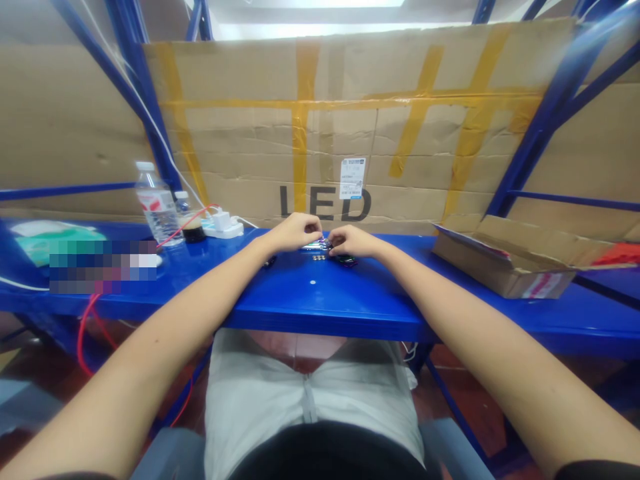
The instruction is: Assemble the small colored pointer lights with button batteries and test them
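Above the blue tabletop, my left hand is closed, its thumb and fingers pinched at a small shiny silvery piece. My right hand faces it from the other side, fingertips also pinched together at the same spot. What exactly sits between the fingertips is too small to make out. Just below them lie several tiny gold-coloured pieces. Some dark, glossy small pieces are partly hidden under my right hand. A small black item rests beneath my left wrist.
An open cardboard box stands at right, beside something red. At left are a water bottle, a smaller bottle with dark liquid, a white power strip and a red cable. Behind rises a large cardboard sheet.
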Demonstrator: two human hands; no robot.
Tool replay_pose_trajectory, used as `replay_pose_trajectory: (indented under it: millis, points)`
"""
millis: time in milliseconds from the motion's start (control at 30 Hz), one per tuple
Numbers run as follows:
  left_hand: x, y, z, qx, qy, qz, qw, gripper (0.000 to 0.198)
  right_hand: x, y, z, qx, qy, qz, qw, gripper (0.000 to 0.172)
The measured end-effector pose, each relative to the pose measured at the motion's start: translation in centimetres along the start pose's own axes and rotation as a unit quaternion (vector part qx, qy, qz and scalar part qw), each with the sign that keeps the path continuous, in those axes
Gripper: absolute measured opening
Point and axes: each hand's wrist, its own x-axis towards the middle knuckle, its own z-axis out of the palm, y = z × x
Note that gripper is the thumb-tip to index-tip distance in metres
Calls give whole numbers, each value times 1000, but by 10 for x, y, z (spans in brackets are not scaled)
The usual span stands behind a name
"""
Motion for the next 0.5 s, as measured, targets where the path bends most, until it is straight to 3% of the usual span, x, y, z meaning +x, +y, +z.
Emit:
replay_pose_trajectory:
  millis: [133, 500]
  points:
    - [1, 3, 7, -12, 22, 26, 999, 15, 0, -1, 0, 5, -4, -8, 1000, 16]
    - [2, 0, 7, -1, -4, 22, 1000, 19, -1, -4, 1, 13, -1, -9, 1000, 16]
